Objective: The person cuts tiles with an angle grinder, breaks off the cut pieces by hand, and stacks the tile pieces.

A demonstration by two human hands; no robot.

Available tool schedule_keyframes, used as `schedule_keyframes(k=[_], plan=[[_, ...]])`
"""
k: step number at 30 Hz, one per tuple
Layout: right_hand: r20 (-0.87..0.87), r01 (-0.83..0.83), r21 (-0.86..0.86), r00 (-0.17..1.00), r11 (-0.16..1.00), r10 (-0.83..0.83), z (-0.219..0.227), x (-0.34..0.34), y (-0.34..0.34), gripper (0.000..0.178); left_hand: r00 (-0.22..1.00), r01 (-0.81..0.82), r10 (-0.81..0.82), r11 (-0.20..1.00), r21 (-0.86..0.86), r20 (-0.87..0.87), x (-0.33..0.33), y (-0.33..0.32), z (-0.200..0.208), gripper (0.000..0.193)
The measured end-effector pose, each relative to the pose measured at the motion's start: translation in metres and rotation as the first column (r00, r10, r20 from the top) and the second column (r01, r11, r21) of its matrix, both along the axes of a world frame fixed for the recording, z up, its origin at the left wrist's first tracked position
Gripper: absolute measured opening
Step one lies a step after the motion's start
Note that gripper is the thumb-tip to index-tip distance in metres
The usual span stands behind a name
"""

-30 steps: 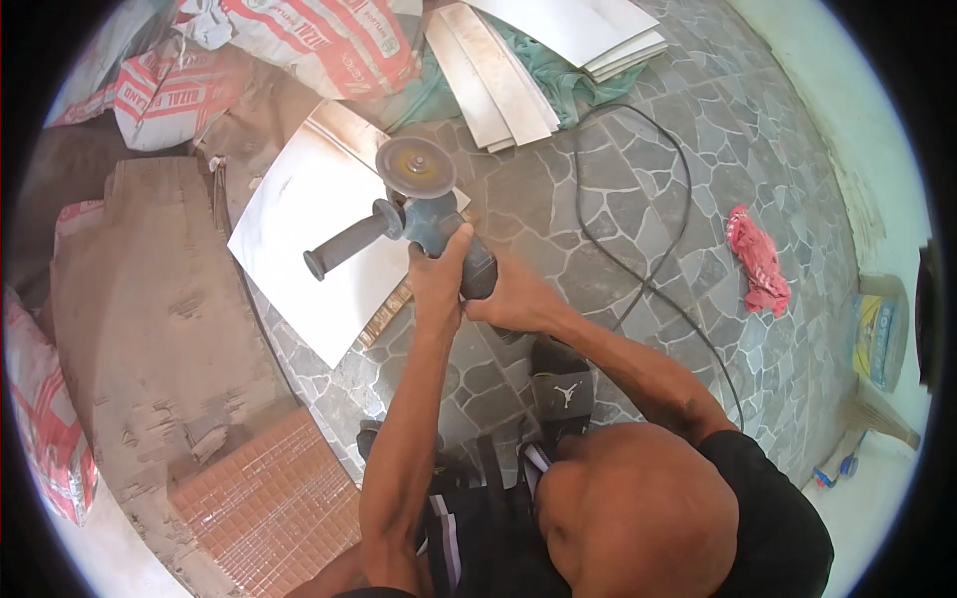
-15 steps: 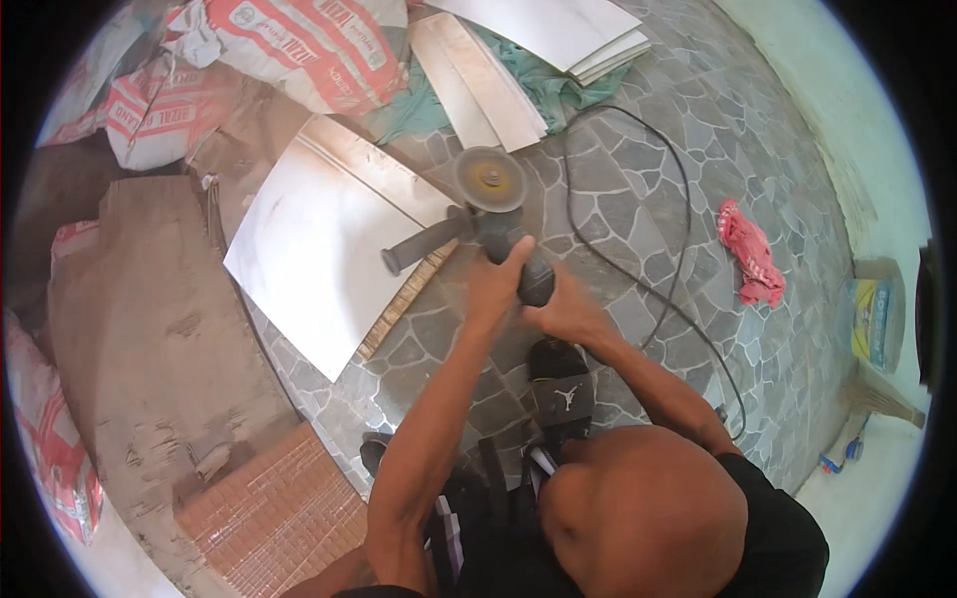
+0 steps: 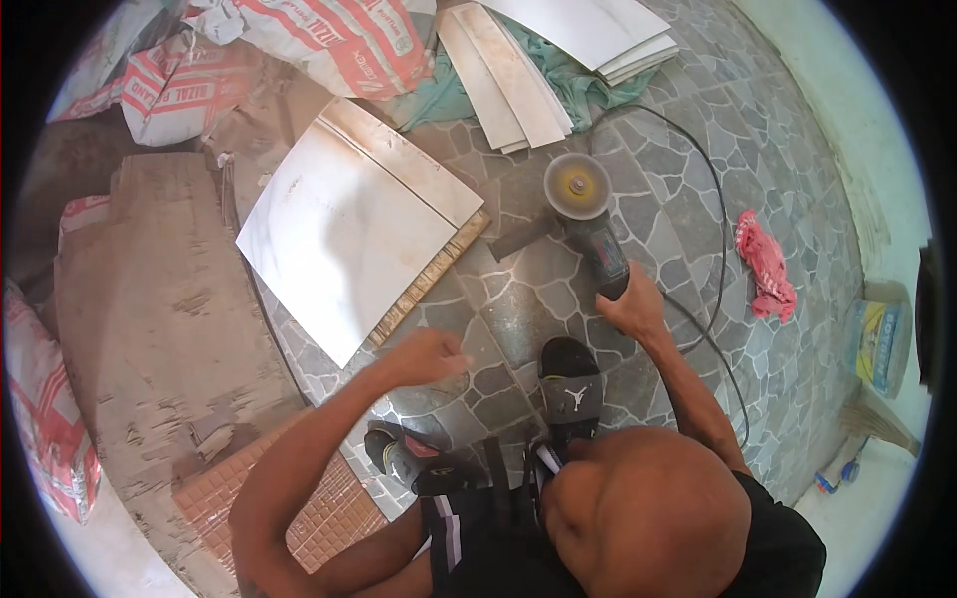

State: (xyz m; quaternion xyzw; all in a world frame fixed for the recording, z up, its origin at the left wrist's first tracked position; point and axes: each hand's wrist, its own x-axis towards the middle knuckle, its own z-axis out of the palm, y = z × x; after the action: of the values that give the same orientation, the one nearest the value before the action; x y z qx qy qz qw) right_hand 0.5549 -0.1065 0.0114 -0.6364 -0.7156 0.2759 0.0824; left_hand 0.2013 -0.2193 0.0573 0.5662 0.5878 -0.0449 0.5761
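My right hand [image 3: 636,302] grips the rear body of an angle grinder [image 3: 598,249]. The grinder's round disc [image 3: 577,187] faces up at the far end, and its side handle [image 3: 523,239] sticks out to the left. My left hand [image 3: 424,357] is off the tool, loosely curled with nothing visible in it, near the close corner of a white tile [image 3: 339,239]. That tile has a straight line across its far right part, with a narrow strip beyond. Under its right edge shows a rough wooden piece [image 3: 431,279].
Tile strips [image 3: 498,80] and stacked white tiles [image 3: 598,35] lie on green cloth [image 3: 548,70] at the back. Red-and-white sacks [image 3: 329,45] are at the back left, worn plywood [image 3: 169,329] at left. A black cord [image 3: 720,229] loops right, near a pink cloth [image 3: 766,267].
My left hand has let go of the grinder and moved left and nearer. With my right hand, the grinder has shifted to the right, away from the tile.
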Motion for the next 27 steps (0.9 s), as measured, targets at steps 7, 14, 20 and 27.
schedule_keyframes(k=[7, 14, 20, 27], plan=[[0.018, -0.018, 0.055, 1.000, 0.998, 0.017, -0.011, 0.029, -0.008, 0.067, 0.962, -0.113, 0.198, 0.914, 0.391, -0.187, -0.086, 0.050, 0.004, 0.028], [0.099, -0.053, 0.155, 0.994, 0.986, 0.038, -0.022, 0.034, -0.019, 0.073, 0.945, -0.129, 0.227, 0.920, 0.369, -0.234, -0.097, 0.080, 0.017, 0.024], [0.078, -0.075, 0.155, 0.995, 0.985, 0.064, -0.016, 0.034, -0.021, 0.072, 0.978, -0.131, 0.195, 0.857, 0.498, -0.079, -0.053, 0.070, -0.001, 0.025], [0.096, -0.116, 0.117, 0.990, 0.986, 0.105, -0.021, 0.038, -0.019, 0.072, 0.971, -0.126, 0.237, 0.638, 0.759, -0.038, 0.067, 0.049, -0.064, 0.057]])
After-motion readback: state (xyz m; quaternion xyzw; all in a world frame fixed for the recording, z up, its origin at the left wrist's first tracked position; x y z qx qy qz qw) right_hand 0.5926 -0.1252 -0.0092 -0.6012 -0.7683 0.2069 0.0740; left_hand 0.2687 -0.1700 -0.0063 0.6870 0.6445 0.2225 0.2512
